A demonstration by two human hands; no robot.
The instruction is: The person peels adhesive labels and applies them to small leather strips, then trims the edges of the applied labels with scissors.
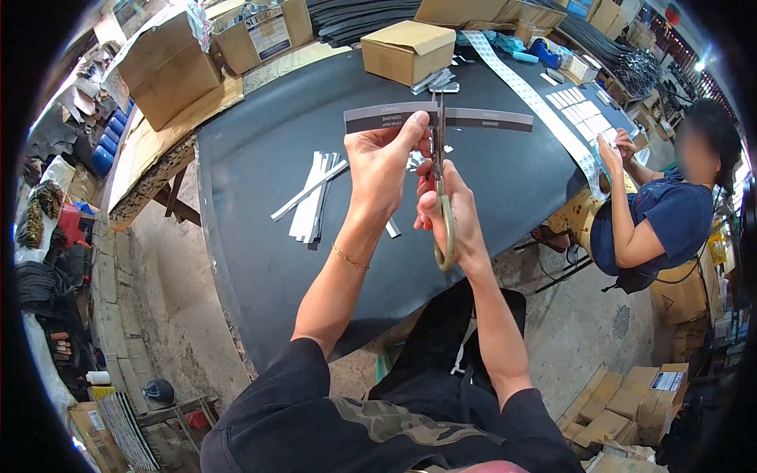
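Note:
My left hand (384,162) pinches a long dark printed label strip (489,120) near its left part and holds it level above the black table (252,197). In my right hand (449,209) are scissors (441,185) with olive handles, blades pointing up and crossing the strip near its middle. Small white offcuts (415,160) lie on the table just beneath the strip.
A pile of cut strips (311,197) lies left of my hands. A cardboard box (408,49) stands at the table's far side, more boxes (169,67) at the far left. At the right a seated person's hands (615,150) handle a long white label sheet (544,102).

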